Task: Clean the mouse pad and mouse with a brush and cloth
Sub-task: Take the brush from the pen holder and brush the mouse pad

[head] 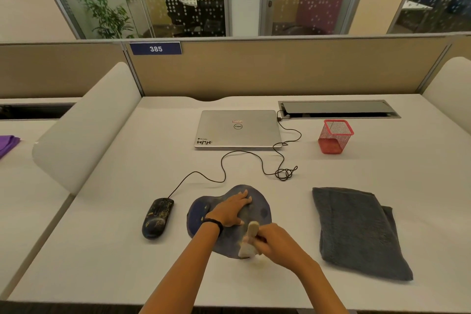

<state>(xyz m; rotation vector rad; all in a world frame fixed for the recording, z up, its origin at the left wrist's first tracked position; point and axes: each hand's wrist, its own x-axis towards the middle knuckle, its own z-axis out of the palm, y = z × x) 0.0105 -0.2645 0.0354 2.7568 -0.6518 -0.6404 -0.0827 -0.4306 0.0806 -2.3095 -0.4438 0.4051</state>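
**A:** Running this one remotely off the head cam. I've got the left hand (233,209) lying flat, fingers straight, pressing the mouse pad (262,208) onto the desk (254,285). The right hand (274,239) is curled round the brush (249,238), which is a bit blurred. Its bristle end points down at the pad's near edge, roughly 5 o'clock from the left hand. Any tips for the brushing?

**B:** I'd go with short strokes in 1 direction, from the pinned side out toward the free edge, so the crumbs leave the pad instead of circling on it. Keep the flat hand apart from the bristles and shift it once 1 half looks done. Use light pressure, since that pad looks soft and could ruck up.

**A:** Makes sense. The mouse (157,217) sits at 9 o'clock of the pad, near it, with neither hand on it. Its cable (224,168) runs up toward the laptop (238,129) at 12 o'clock. The folded cloth (356,229) lies at 3 o'clock, near the right hand but not touching it. I reckon 2 jobs are left: the mouse, then the wipe-down.
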